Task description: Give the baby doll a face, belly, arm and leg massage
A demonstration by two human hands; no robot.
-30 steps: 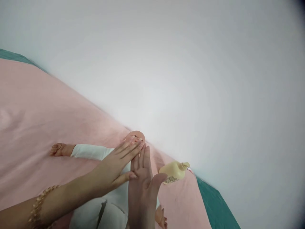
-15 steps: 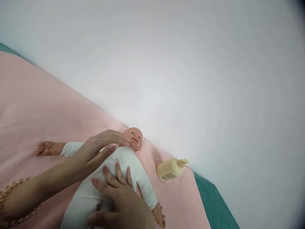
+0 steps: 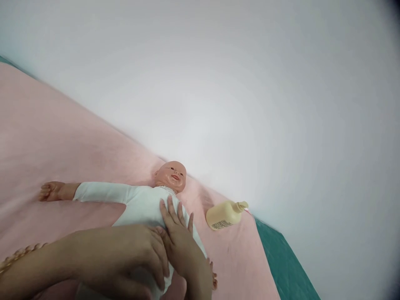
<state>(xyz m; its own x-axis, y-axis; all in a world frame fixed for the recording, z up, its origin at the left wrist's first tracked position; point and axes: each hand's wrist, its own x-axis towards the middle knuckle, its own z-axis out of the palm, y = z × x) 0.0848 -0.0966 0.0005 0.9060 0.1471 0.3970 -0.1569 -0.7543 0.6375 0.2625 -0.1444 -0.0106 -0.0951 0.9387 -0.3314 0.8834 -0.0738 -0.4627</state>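
A baby doll [image 3: 150, 208] in a white cloth suit lies on its back, its head toward the wall and one arm stretched out to the left. My right hand [image 3: 179, 237] rests on the doll's chest, fingers spread and holding nothing. Over the doll's belly is my left hand [image 3: 128, 254], its fingers bent downward, the thumb apart and nothing in its grasp. The left fingers overlap the edge of my right hand near its thumb. Both hands and forearms hide the doll's lower body. A beaded bracelet [image 3: 23, 254] circles my left wrist.
A pale yellow pump bottle [image 3: 223, 216] lies tilted on the pink sheet [image 3: 78, 137], right of the doll. Green cloth [image 3: 284, 258] shows past the sheet's right edge. A plain white wall [image 3: 218, 104] rises behind.
My left hand has drawn back from beside the doll's head down to its belly. My right hand has slid up and rightward on the chest. The doll's left-side arm is uncovered.
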